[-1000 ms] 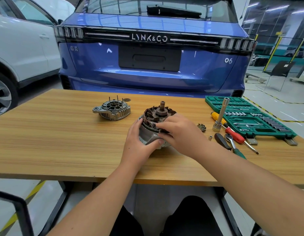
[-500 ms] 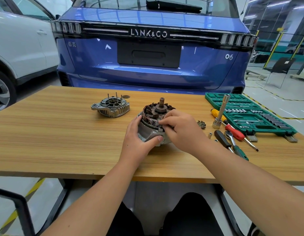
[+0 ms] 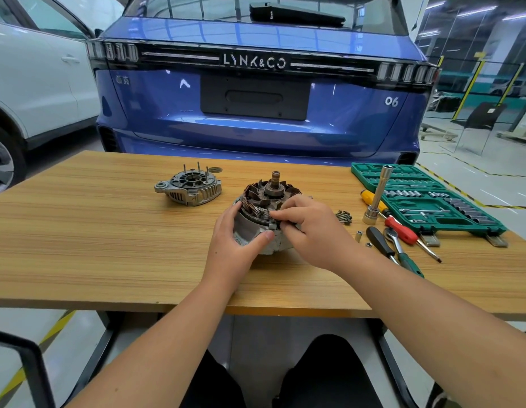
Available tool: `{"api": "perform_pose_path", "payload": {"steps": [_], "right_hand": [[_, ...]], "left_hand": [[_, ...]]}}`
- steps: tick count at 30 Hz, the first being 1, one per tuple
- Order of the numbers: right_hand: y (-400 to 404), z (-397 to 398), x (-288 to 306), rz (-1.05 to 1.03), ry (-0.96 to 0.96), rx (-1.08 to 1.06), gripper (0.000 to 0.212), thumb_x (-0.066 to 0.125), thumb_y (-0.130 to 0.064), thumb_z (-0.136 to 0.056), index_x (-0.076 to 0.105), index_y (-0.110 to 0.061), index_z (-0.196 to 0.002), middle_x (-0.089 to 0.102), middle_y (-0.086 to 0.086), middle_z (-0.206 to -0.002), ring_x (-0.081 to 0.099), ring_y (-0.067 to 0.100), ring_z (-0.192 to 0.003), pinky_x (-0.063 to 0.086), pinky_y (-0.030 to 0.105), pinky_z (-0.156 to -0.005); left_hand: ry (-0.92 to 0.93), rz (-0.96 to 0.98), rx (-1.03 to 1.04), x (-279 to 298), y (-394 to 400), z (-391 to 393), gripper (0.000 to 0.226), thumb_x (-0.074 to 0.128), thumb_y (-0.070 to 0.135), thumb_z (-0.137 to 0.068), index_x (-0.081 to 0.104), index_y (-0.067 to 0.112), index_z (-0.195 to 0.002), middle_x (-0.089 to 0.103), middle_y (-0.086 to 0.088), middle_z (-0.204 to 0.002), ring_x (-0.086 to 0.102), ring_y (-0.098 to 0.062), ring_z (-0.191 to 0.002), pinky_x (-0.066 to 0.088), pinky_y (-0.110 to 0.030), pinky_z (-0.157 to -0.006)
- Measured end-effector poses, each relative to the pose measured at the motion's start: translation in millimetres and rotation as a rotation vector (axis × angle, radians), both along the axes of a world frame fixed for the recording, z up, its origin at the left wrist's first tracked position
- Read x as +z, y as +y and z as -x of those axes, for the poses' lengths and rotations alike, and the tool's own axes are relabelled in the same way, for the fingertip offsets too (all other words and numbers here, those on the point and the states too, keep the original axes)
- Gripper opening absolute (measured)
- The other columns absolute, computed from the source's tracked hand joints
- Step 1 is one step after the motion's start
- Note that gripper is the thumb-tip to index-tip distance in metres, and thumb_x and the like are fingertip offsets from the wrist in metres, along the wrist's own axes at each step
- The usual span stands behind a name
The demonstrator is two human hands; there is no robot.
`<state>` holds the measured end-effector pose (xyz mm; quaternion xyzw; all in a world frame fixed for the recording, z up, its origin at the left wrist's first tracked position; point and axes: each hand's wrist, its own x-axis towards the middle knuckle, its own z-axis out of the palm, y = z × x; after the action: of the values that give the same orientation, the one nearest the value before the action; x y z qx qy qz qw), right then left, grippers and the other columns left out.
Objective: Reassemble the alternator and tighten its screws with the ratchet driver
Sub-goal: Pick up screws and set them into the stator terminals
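Right hand [image 3: 310,231] has slid from the housing's side up to the stator rim, grip now pinching the windings; left hand [image 3: 236,241] still cups the alternator body [image 3: 255,228] mid-counter [image 3: 108,231]. Rear cover [image 3: 191,187] and ratchet driver [image 3: 395,245] lie untouched, so seating continues.

Dull grey cast-metal alternator [image 3: 266,219] with coppery windings on a matt wood-grain surface [image 3: 93,231]; beside it a matt cast-metal cover [image 3: 188,187], a chromed socket driver [image 3: 376,195], a green plastic case [image 3: 432,198] and a glossy blue car [image 3: 255,113] behind.
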<state>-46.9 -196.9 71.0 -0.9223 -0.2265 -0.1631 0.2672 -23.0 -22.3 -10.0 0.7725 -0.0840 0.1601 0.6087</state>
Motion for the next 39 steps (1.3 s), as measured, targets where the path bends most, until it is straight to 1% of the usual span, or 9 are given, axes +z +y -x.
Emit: {"api": "perform_pose_path", "payload": {"steps": [6, 10, 13, 15, 18, 23, 27, 35, 39], "right_hand": [[-21.4, -9.0, 11.4, -0.115, 0.018, -0.004, 0.039, 0.054, -0.008, -0.101, 0.061, -0.021, -0.137, 0.062, -0.015, -0.111, 0.054, -0.009, -0.094, 0.043, 0.002, -0.076], [-65.2, -48.6, 23.9, -0.135, 0.110, -0.333, 0.033, 0.052, -0.014, -0.103, 0.065, -0.020, -0.132, 0.064, -0.009, -0.115, 0.059, 0.001, -0.088, 0.046, 0.012, -0.064], [-99.2, -77.2, 20.6, 0.098, 0.293, -0.547, 0.033, 0.050, -0.012, -0.100, 0.068, -0.015, -0.127, 0.068, 0.005, -0.122, 0.062, 0.019, -0.101, 0.055, 0.030, -0.079], [-110.4, -88.4, 13.1, 0.241, 0.393, -0.605, 0.030, 0.052, -0.011, -0.099, 0.071, -0.011, -0.123, 0.069, 0.008, -0.115, 0.063, 0.022, -0.099, 0.057, 0.033, -0.082], [-116.2, -99.1, 2.4, 0.363, 0.476, -0.624, 0.030, 0.053, -0.010, -0.099, 0.070, -0.008, -0.123, 0.069, 0.009, -0.114, 0.064, 0.025, -0.102, 0.058, 0.038, -0.091], [-116.2, -111.0, -8.6, 0.489, 0.512, -0.665, 0.026, 0.054, -0.011, -0.098, 0.071, -0.008, -0.118, 0.069, 0.011, -0.107, 0.065, 0.027, -0.098, 0.059, 0.035, -0.085], [-112.2, -115.0, -11.5, 0.552, 0.501, -0.687, 0.021, 0.059, -0.015, -0.097, 0.071, -0.008, -0.113, 0.067, 0.010, -0.103, 0.064, 0.026, -0.095, 0.060, 0.037, -0.086], [-109.9, -110.3, -14.4, 0.631, 0.497, -0.684, 0.023, 0.057, -0.012, -0.097, 0.068, -0.008, -0.117, 0.065, 0.009, -0.101, 0.065, 0.024, -0.091, 0.061, 0.035, -0.083], [-107.2, -107.3, -13.5, 0.684, 0.500, -0.667, 0.028, 0.056, -0.011, -0.098, 0.066, -0.008, -0.123, 0.066, 0.011, -0.112, 0.066, 0.026, -0.101, 0.059, 0.037, -0.090]], "left_hand": [[0.022, 0.046, -0.021, 1.4, 0.7, 0.8, 0.082, 0.072, 0.066, -0.069, 0.039, 0.050, -0.143, 0.046, 0.029, -0.138, 0.044, 0.009, -0.126, 0.042, -0.020, -0.096], [0.041, 0.125, -0.008, 6.1, -0.1, 2.9, 0.069, 0.060, 0.070, -0.073, 0.046, 0.051, -0.138, 0.049, 0.042, -0.124, 0.044, 0.026, -0.113, 0.040, -0.012, -0.087], [0.041, 0.132, 0.025, 7.1, -1.6, 1.5, 0.059, 0.053, 0.073, -0.075, 0.051, 0.050, -0.129, 0.055, 0.030, -0.125, 0.051, 0.009, -0.119, 0.045, -0.023, -0.093], [0.042, 0.119, 0.040, 6.1, -2.0, -0.3, 0.045, 0.048, 0.073, -0.077, 0.051, 0.056, -0.119, 0.056, 0.020, -0.127, 0.051, 0.001, -0.120, 0.046, -0.032, -0.097], [0.051, 0.132, 0.048, 3.5, -2.3, -2.9, 0.033, 0.045, 0.073, -0.078, 0.050, 0.062, -0.108, 0.055, 0.015, -0.122, 0.051, 0.002, -0.112, 0.048, -0.032, -0.091], [0.067, 0.242, 0.101, 1.0, -2.5, -6.6, 0.038, 0.044, 0.071, -0.081, 0.050, 0.050, -0.112, 0.058, 0.013, -0.117, 0.056, 0.003, -0.100, 0.048, -0.029, -0.080], [0.111, 0.286, 0.161, 2.2, -1.7, -11.4, 0.040, 0.039, 0.068, -0.083, 0.050, 0.043, -0.113, 0.061, 0.003, -0.111, 0.058, -0.008, -0.094, 0.044, -0.030, -0.076], [0.126, 0.293, 0.187, -2.5, -0.8, -12.4, 0.017, 0.041, 0.051, -0.101, 0.055, 0.041, -0.100, 0.058, 0.005, -0.090, 0.053, 0.004, -0.070, 0.041, -0.031, -0.069], [0.115, 0.249, 0.190, -3.1, -1.0, -15.2, 0.016, 0.043, 0.046, -0.104, 0.056, 0.039, -0.103, 0.060, 0.009, -0.099, 0.057, 0.004, -0.083, 0.042, -0.032, -0.075]]}}
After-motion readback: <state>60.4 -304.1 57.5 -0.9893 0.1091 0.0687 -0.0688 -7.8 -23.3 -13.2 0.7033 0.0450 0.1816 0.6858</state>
